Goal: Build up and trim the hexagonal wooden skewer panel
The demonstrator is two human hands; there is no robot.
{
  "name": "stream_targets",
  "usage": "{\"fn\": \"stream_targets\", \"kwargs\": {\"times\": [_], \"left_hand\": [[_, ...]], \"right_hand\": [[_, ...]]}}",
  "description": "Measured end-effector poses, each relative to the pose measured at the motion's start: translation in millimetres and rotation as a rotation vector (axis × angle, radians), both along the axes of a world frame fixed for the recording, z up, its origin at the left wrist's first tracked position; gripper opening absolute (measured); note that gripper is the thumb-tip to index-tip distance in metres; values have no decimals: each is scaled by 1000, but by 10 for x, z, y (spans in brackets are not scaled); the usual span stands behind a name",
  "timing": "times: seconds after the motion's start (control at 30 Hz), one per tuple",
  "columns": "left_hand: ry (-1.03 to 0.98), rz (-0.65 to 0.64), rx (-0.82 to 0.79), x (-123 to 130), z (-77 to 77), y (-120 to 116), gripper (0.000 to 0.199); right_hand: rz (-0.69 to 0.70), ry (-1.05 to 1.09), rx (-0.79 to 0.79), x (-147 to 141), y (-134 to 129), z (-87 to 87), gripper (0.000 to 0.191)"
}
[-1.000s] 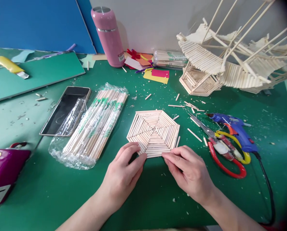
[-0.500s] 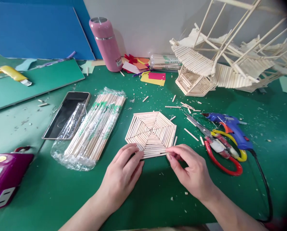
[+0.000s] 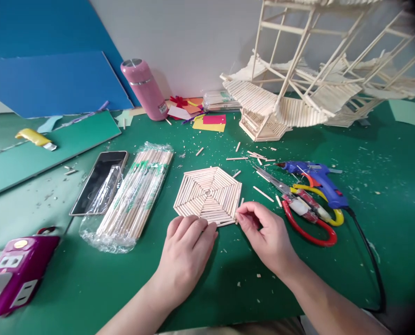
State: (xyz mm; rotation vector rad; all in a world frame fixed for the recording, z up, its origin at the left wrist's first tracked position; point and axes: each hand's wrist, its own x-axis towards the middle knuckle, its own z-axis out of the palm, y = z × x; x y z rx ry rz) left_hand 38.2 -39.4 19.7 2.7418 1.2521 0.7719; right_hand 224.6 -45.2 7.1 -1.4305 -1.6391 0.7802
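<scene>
I see right hand (image 3: 266,233) shifted to corner of pale wooden-stick hexagon (image 3: 209,194), frame centre; pinch contents unclear. Left hand (image 3: 187,253), fingers together, likely steadies.

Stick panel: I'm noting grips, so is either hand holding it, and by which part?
The left hand touches the near edge of the stick panel; the right hand is at its near right corner. Whether either grips it can't be told.

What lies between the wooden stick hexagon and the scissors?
In the head view, a loose stick lies between the hexagon and the scissors, with shorter pieces near each.
</scene>
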Motion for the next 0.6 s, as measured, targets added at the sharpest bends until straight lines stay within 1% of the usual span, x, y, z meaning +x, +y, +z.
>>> {"fn": "stream_targets", "kwargs": {"times": [0.1,0.2,0.4,0.6], "left_hand": [[117,-26,64,20,-74,14,18],[189,-60,133,22,-127,19,21],[180,-89,191,48,-156,31,27],[176,-119,202,67,-173,56,30]], "right_hand": [[48,-39,11,-9,6,5,10],[60,-68,37,-17,17,-6,12],[51,-79,22,-16,19,-15,12],[57,-112,21,-24,23,-8,12]]}}
